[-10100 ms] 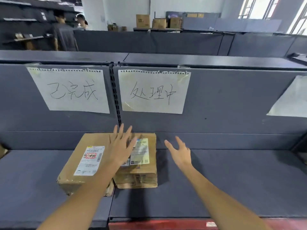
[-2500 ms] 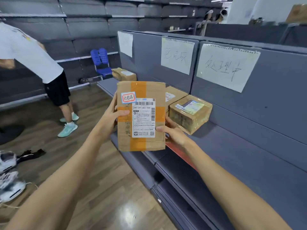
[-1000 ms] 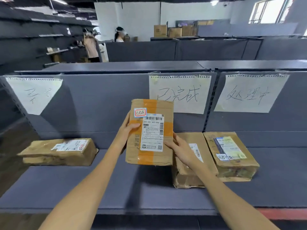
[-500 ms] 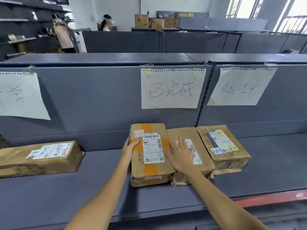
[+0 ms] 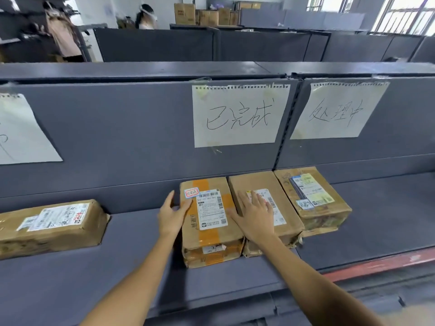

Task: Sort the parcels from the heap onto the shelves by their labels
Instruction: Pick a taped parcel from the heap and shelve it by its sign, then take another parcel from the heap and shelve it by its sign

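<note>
**Reader:** What does the person have in front of them?

**Describer:** A grey shelf at about waist height, with handwritten paper signs taped to its back panel. Under the sign reading 已完成, a cardboard parcel with orange tape lies flat on the shelf, far end close to the back panel. A small red-bordered sticker on its top appears to carry the same characters as the sign.

**Reader:** And the hands?

**Describer:** The left hand rests against the parcel's left edge, fingers straight and close together, thumb lying on the top face. The right hand lies flat, fingers slightly spread, across the seam between this parcel and the plain brown parcel touching it on the right. Neither hand is curled around anything.

**Reader:** What would finishing this step well involve?

**Describer:** Probably just squaring it up: nudging the left edge so the parcel sits parallel to its neighbour, with the printed label facing up and readable. The right hand should steady the neighbour without shoving it into the third parcel, which sits under the next sign, 处理中. Another parcel lies well apart to the left.
</note>
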The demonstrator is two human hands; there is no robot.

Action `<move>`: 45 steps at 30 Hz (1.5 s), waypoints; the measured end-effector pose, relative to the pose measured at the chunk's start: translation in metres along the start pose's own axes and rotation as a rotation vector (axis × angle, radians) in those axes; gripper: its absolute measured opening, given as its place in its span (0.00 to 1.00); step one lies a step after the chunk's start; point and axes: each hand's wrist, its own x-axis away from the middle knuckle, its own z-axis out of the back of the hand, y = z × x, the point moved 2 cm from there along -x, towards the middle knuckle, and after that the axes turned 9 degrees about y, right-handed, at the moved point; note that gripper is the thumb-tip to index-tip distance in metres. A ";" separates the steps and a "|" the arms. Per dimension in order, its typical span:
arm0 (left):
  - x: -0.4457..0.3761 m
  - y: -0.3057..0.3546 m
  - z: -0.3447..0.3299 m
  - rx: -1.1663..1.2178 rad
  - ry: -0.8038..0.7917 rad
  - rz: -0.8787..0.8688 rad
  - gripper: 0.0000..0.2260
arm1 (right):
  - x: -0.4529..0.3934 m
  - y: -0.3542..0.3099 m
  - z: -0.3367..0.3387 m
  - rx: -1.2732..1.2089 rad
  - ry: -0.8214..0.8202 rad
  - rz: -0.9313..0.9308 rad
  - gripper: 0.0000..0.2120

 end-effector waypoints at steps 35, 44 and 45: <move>0.558 0.227 -0.565 -0.173 -1.038 -1.119 0.29 | 0.309 0.617 0.366 0.128 0.535 -1.004 0.46; 0.621 0.261 -0.744 -0.108 -1.055 -1.116 0.31 | 0.302 0.785 0.397 0.108 0.470 -1.119 0.47; 0.625 0.265 -0.766 -0.098 -1.057 -1.102 0.33 | 0.293 0.805 0.403 0.109 0.458 -1.122 0.47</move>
